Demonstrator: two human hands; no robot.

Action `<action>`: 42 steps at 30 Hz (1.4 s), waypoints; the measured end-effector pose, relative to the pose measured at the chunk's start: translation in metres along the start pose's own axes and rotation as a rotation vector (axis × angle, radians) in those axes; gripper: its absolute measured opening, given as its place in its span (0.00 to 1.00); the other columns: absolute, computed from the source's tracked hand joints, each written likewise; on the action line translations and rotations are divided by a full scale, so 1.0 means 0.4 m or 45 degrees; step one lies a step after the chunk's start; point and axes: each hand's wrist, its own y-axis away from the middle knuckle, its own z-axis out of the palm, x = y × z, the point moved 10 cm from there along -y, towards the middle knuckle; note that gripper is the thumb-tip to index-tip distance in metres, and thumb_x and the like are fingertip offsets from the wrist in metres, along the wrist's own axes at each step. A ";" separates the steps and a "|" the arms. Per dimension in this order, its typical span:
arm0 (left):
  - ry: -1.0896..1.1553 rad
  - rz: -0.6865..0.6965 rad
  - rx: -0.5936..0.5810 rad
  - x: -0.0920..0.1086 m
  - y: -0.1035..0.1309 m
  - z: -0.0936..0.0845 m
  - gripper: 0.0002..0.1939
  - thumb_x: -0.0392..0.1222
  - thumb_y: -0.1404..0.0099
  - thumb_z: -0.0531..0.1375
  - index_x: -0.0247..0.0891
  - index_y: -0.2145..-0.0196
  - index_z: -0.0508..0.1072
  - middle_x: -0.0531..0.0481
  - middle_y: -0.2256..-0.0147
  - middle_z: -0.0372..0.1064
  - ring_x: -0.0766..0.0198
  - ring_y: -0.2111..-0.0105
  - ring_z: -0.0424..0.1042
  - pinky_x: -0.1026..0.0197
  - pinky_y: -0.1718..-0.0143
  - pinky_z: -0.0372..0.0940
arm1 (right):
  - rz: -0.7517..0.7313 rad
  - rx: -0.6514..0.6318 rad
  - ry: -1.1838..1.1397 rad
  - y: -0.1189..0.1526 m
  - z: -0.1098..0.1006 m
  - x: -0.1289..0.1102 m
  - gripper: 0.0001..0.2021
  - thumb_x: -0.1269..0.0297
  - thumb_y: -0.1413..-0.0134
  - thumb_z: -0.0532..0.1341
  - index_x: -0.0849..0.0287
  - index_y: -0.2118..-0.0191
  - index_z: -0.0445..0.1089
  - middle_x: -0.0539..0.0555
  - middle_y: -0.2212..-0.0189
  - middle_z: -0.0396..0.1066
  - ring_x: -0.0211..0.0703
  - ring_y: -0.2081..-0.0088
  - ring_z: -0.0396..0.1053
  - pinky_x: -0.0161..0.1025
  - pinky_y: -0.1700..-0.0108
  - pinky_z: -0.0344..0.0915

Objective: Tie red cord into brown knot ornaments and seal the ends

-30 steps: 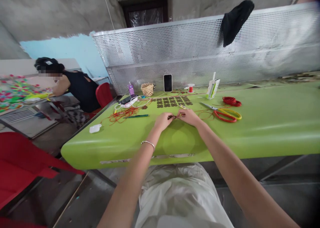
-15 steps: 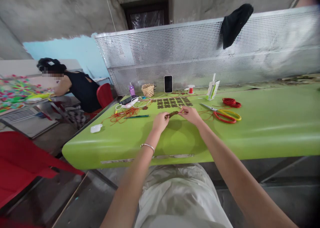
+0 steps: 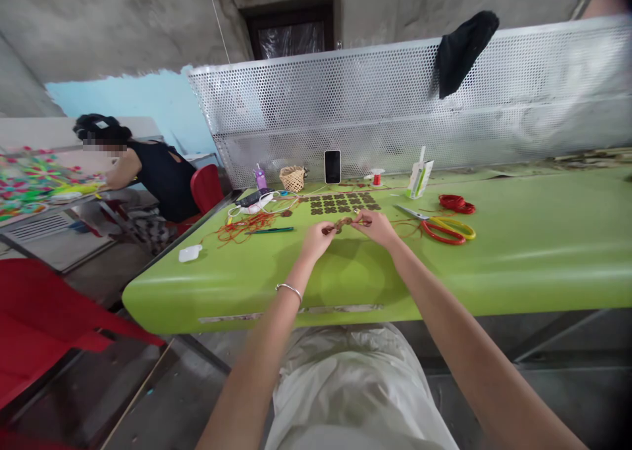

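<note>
Between my two hands, a short strip of brown, coin-like discs point(image 3: 342, 224) is held just above the green table point(image 3: 237, 272). My left hand point(image 3: 318, 238) pinches its left end. At the other end the fingers of my right hand point(image 3: 374, 225) are closed on it, with a bit of red cord by the fingertips. Just beyond my hands, several dark brown flower-shaped pieces point(image 3: 338, 203) lie in neat rows. Scissors point(image 3: 444, 229) with one red and one yellow handle rest right of my right hand, near a red cord bundle point(image 3: 457, 204).
Loose red cord point(image 3: 247, 227), a dark green pen point(image 3: 269, 230) and a white case point(image 3: 190, 253) lie to the left. Farther back stand a woven basket point(image 3: 292, 178), a phone point(image 3: 332, 167), a red spool point(image 3: 377, 177) and a small box point(image 3: 420, 179). A person point(image 3: 160, 174) sits at another table.
The brown strip has turned and loosened between my fingers, so separate discs show more clearly. Both hands stay in nearly the same place.
</note>
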 end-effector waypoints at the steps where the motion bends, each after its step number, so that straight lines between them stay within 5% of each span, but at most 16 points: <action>1: 0.035 0.000 -0.010 0.000 0.000 0.002 0.07 0.33 0.40 0.57 0.34 0.67 0.75 0.46 0.66 0.76 0.61 0.67 0.73 0.61 0.63 0.66 | -0.003 -0.003 -0.004 0.001 0.000 -0.003 0.15 0.50 0.54 0.60 0.58 0.74 0.68 0.47 0.84 0.59 0.37 0.80 0.56 0.34 0.74 0.52; 20: 0.417 -0.022 -0.141 -0.035 -0.004 0.055 0.10 0.33 0.47 0.63 0.33 0.65 0.70 0.47 0.70 0.74 0.62 0.71 0.73 0.63 0.67 0.64 | -0.060 -0.093 -0.033 0.012 0.019 -0.039 0.11 0.55 0.52 0.60 0.58 0.73 0.69 0.49 0.81 0.64 0.37 0.79 0.58 0.34 0.74 0.53; 42: 0.722 -0.204 -0.173 -0.066 -0.007 0.077 0.12 0.29 0.50 0.65 0.33 0.66 0.70 0.49 0.74 0.74 0.64 0.75 0.72 0.62 0.71 0.68 | -0.127 -0.160 -0.034 0.022 0.041 -0.068 0.06 0.61 0.52 0.58 0.58 0.72 0.68 0.44 0.86 0.54 0.35 0.82 0.53 0.33 0.76 0.49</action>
